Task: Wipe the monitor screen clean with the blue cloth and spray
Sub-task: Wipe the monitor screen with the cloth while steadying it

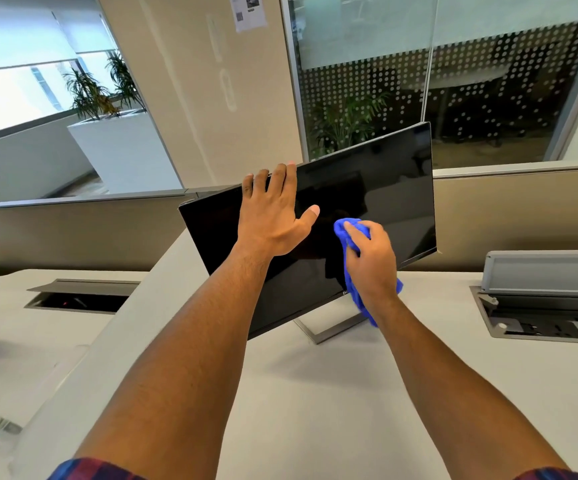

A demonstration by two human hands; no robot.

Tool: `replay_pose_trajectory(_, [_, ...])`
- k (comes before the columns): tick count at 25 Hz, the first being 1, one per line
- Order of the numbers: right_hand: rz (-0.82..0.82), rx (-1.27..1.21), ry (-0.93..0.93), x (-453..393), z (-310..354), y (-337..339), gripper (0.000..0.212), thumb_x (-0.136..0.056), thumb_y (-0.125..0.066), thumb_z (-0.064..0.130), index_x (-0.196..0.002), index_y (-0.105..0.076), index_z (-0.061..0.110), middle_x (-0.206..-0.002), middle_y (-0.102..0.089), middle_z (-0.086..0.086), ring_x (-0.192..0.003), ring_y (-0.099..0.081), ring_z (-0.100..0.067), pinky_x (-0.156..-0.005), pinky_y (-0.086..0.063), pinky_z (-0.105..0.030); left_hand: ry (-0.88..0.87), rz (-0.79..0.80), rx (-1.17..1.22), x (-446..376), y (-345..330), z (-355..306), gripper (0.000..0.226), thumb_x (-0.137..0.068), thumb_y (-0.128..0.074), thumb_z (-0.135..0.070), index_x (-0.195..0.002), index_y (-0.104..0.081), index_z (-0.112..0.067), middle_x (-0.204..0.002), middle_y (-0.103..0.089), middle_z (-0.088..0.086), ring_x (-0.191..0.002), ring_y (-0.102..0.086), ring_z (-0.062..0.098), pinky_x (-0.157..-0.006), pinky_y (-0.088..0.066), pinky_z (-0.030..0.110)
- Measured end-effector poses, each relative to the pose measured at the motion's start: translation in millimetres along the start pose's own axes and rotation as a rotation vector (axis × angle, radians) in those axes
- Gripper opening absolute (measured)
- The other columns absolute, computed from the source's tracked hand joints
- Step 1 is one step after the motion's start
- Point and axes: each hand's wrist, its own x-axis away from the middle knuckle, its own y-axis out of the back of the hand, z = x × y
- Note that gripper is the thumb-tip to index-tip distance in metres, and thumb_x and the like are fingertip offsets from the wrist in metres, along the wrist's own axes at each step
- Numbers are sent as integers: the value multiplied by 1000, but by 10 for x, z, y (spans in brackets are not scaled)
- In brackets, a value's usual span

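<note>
The glossy black flat monitor screen (367,188) was steadied by the flat, unclenched left hand (273,216) while the bunched blue cloth (351,233) was gripped in the right hand's fingers (356,235); excess pressure could tip it.

Monitor (367,202), dark and switched off, stood on an open rectangular metal base on the pale counter (315,393), its glossy black screen facing the viewer. Blue cloth (348,230), bunched into a wad, was pressed against the screen's middle, a loose end hanging past the lower bezel.
</note>
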Motion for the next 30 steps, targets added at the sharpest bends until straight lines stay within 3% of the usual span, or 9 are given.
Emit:
replay_pose_trajectory(2, [2,37,37,79,167,-44,45,-90,-71,10,-133,-59,4,-117,-63,-16,-98,-65,-25,-84,-52,-15,-5,-24,18,56,2,24,83,-95,-28,-63,-161,-18,-15,-161,-29,3,-147,-27,29,-125,-8,55])
replay_pose_trajectory(5, [22,104,157,161,251,-117,49,-89,-72,8,-136,-58,4,-122,-62,-19,-102,-64,-27,-86,-60,-35,1,-44,3,128,23,104,78,-96,-25,-62,-161,-20,-19,-163,-30,-1,-150,-26,25,-122,3,64])
replay_pose_trajectory(7, [-40,5,-39,138,362,-131,48,-94,-68,17,-138,-55,5,-126,-59,-17,-106,-62,-24,-92,-57,-32,10,-69,-40,210,45,211,76,-97,-26,-61,-160,-24,-20,-161,-34,0,-149,-30,25,-121,5,66])
replay_pose_trajectory(10, [45,62,174,248,461,-197,52,-94,-67,32,-138,-57,7,-133,-56,-18,-113,-58,-25,-93,-52,-30,64,-109,-58,383,72,398,73,-97,-26,-60,-158,-30,-20,-157,-40,2,-148,-32,25,-121,9,65])
replay_pose_trajectory(14, [6,51,174,284,546,-237,43,-93,-69,14,-135,-61,7,-131,-58,-19,-110,-61,-28,-88,-59,-36,152,-138,-52,592,106,589,72,-96,-28,-59,-155,-35,-19,-151,-43,5,-146,-33,26,-122,12,62])
replay_pose_trajectory(17, [76,106,378,389,662,-356,45,-87,-73,4,-131,-64,6,-124,-62,-18,-106,-64,-29,-85,-60,-38,199,-140,52,685,146,661,68,-98,-30,-56,-155,-35,-20,-149,-43,3,-144,-33,26,-124,-8,55])
replay_pose_trajectory(20, [9,47,291,388,846,-393,43,-88,-72,5,-131,-64,6,-122,-63,-16,-105,-63,-25,-86,-59,-30,208,-155,192,713,201,691,63,-101,-31,-52,-155,-38,-22,-149,-46,0,-142,-34,24,-116,-30,45])
replay_pose_trajectory(22, [16,85,420,446,933,-445,38,-89,-70,4,-127,-66,4,-118,-64,-16,-102,-64,-26,-83,-60,-32,214,-131,219,705,230,696,59,-103,-32,-50,-156,-37,-23,-150,-47,-1,-143,-34,23,-117,-31,46])
replay_pose_trajectory(30, [85,124,380,514,1192,-515,41,-90,-69,5,-130,-63,5,-124,-62,-17,-106,-63,-29,-86,-59,-37,232,-56,257,704,289,727,57,-106,-32,-48,-158,-33,-25,-157,-41,-1,-148,-29,23,-121,-28,49])
